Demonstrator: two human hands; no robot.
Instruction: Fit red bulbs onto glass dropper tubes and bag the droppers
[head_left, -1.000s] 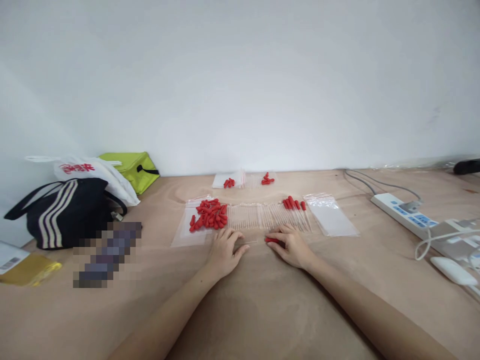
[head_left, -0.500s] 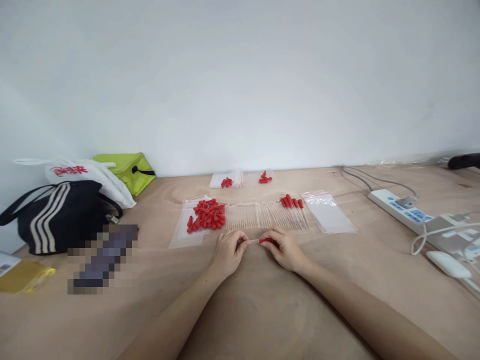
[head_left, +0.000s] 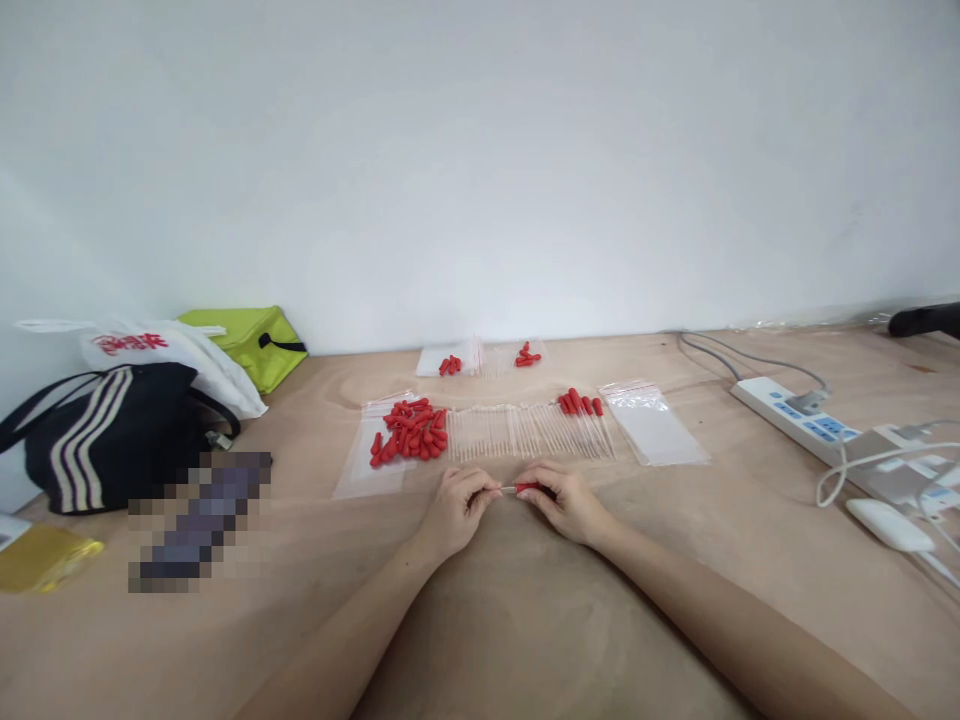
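Close to the table's middle, my left hand (head_left: 454,510) pinches a thin glass dropper tube (head_left: 508,489). My right hand (head_left: 568,506) has its fingers closed around a red rubber bulb (head_left: 527,487) at the tube's right end; how deep the tube sits in it is hidden. Just beyond the hands lies a row of clear glass tubes (head_left: 491,432). Several tubes at the row's right end carry red bulbs (head_left: 579,402). Left of the row, a heap of loose red bulbs (head_left: 412,432) rests partly on a clear zip bag (head_left: 356,472).
Another zip bag (head_left: 654,425) lies right of the row. Small bags with red bulbs (head_left: 451,366) lie by the wall. At right are a power strip (head_left: 787,408), cables and a white adapter (head_left: 889,525). A black bag (head_left: 135,430) and lime-green bag (head_left: 274,350) stand left.
My hands have drawn slightly closer together, and less of the glass tube shows between them. The whole view has shifted a little.
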